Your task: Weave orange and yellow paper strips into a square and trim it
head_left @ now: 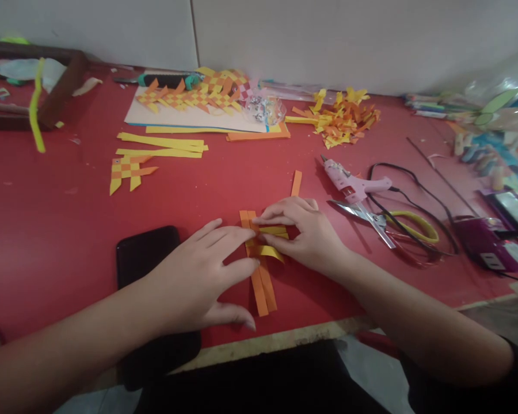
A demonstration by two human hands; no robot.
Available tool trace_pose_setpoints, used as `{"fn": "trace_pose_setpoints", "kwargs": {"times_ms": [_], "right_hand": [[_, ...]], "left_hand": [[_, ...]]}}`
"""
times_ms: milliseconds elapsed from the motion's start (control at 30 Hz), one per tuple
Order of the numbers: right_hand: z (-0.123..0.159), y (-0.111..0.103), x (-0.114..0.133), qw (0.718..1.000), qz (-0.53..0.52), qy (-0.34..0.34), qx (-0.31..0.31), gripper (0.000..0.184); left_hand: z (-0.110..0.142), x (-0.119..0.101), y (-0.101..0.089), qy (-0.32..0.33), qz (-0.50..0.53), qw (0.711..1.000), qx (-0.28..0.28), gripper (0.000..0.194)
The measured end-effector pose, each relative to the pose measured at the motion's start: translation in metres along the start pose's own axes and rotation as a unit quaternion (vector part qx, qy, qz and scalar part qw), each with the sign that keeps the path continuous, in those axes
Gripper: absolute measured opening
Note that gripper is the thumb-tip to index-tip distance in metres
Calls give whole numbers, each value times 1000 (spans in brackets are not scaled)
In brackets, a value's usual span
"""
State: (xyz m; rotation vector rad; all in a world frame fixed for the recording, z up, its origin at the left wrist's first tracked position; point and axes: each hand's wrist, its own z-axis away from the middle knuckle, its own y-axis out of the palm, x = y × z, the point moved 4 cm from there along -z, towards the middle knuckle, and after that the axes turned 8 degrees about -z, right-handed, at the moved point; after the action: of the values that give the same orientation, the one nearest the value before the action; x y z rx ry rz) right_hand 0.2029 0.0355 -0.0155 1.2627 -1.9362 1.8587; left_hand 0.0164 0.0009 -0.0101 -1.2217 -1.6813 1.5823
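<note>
Two orange paper strips (263, 290) lie side by side on the red table in front of me. Yellow paper strips (267, 252) cross them, and the nearer one curls up at its free end. My left hand (213, 264) has its fingers spread, with fingertips against the left side of the crossed strips. From the right, my right hand (306, 227) pinches at the crossing with thumb and fingers around a yellow strip; the exact grip is partly hidden. Another orange strip (297, 183) shows just beyond the right hand.
A black phone (147, 253) lies under my left forearm. To the right are a pink glue gun (354, 181), scissors (366, 215) and a purple box-shaped device (492, 241). A woven paper fish (127, 169), yellow strips (164, 144) and a pile of paper curls (345, 118) lie farther back.
</note>
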Motion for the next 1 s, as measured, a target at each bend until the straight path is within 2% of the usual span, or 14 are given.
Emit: {"fn": "trace_pose_setpoints", "kwargs": {"times_ms": [367, 533, 667, 1000], "right_hand": [[1, -2, 3, 1000, -19, -4, -2, 12], [3, -11, 11, 997, -68, -21, 12, 22], [6, -11, 15, 999, -26, -10, 26, 34], [8, -4, 9, 999, 35, 26, 31, 27]], "left_hand": [[0, 0, 1, -2, 1, 1000, 5, 63], [-1, 0, 1, -2, 2, 1000, 5, 61], [0, 0, 1, -6, 3, 1000, 7, 60], [1, 0, 2, -4, 7, 1000, 0, 65]]}}
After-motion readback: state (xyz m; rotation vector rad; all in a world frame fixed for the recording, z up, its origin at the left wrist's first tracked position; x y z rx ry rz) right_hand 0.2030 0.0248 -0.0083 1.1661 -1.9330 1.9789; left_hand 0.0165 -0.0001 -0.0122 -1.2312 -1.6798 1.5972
